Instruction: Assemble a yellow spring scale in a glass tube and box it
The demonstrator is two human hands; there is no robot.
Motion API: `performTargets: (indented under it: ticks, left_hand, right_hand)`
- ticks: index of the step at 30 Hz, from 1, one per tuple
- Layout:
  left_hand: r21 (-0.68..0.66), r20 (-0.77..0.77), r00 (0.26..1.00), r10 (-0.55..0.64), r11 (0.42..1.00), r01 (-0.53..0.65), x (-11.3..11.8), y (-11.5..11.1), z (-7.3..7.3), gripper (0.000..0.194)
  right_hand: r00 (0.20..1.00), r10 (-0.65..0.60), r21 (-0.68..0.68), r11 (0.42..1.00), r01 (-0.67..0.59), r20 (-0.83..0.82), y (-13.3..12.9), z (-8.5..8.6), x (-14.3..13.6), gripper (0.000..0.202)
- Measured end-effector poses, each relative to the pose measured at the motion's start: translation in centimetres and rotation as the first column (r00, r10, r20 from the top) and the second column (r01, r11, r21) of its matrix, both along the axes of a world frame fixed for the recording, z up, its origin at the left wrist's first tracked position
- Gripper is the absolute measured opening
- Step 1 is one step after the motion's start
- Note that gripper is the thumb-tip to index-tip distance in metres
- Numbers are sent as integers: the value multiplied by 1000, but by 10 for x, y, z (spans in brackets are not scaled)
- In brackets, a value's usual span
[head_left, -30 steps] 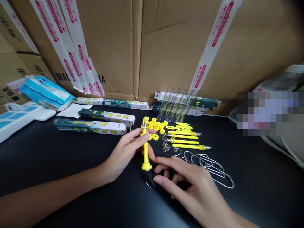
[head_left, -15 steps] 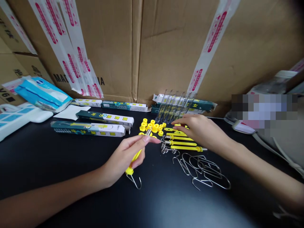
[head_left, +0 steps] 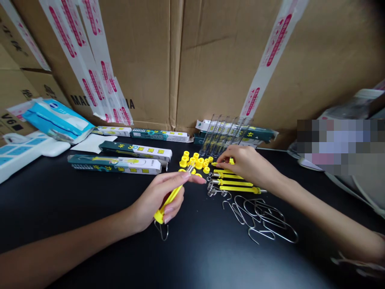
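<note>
From the left, cartons lie on the dark surface, out of your forearm's way, and here's your left hand, its grip clamped on the yellow rod, tilted with the metal hook hanging low, probably so the upper end faces your other hand. Yellow caps cluster just beyond; your right hand reaches over the laid-out rods, fingertips at a small yellow piece, though you can't tell whether that grip has closed.

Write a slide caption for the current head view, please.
Left hand holding a hooked yellow rod, right hand at a small yellow piece.
</note>
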State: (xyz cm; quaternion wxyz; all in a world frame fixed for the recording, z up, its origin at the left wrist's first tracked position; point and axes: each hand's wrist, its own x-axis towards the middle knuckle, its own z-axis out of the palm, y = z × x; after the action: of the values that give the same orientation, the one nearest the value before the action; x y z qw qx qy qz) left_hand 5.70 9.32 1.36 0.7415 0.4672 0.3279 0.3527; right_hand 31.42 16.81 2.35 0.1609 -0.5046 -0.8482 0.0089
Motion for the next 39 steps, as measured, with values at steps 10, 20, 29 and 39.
performTargets:
  ticks: [10,20,29,39]
  left_hand:
    - [258,-207,976,74,966,-18,2,-6,1,38]
    - [141,-129,991,-24,989,43,-7,-14,20,28]
    - [552,-492,849,194,823,132,-1,-34,15,17]
    - [410,-413,909,62,903,125,3,-42,-5,15]
  right_hand:
    - [918,-41,-69,997,15,-394,-60,16,-20,16]
    - [811,-70,-267,958,-108,-580,-105,12,-36,15]
    - [785,36,-76,992,-105,-619,-125,11,-49,9]
    - [839,47,-19,998,-68,-542,-131,0,-48,15]
